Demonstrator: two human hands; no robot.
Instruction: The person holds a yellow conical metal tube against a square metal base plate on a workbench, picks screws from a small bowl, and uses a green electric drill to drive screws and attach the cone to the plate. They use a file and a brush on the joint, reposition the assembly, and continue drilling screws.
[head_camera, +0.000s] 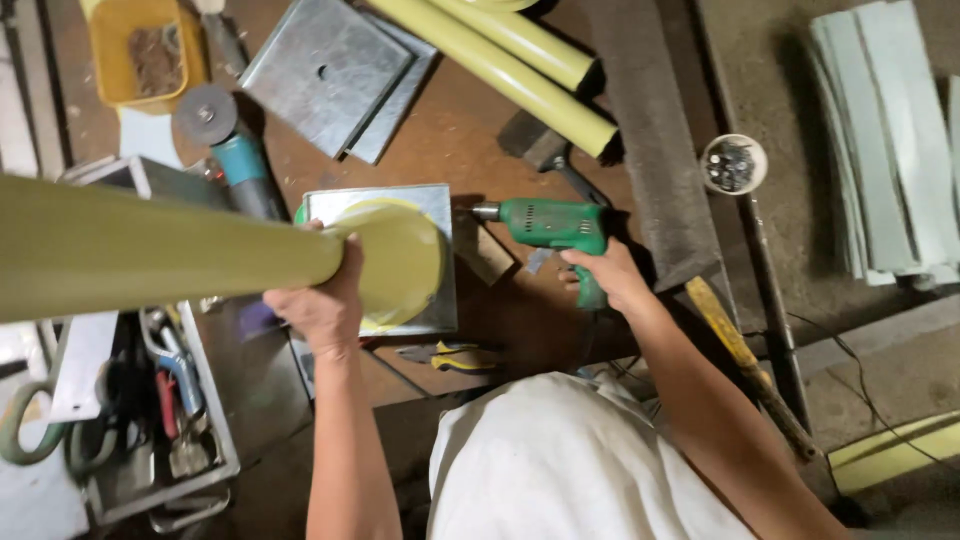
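Observation:
My left hand (318, 300) grips a long yellow-green pipe (150, 245) near its flared round base (400, 262). The base rests against a square grey metal plate (445, 205) lying on the rusty brown workbench (470, 140). My right hand (610, 275) holds a green electric drill (555, 225) by its handle. The drill's chuck points left toward the plate's right edge.
Two more yellow-green pipes (520, 60) and stacked metal plates (335, 70) lie at the back. An angle grinder (225, 135), a yellow bin (140, 50), a tool tray (160, 400), yellow-handled pliers (455, 357), a small tub of screws (733, 164) and grey panels (890, 130) surround the work.

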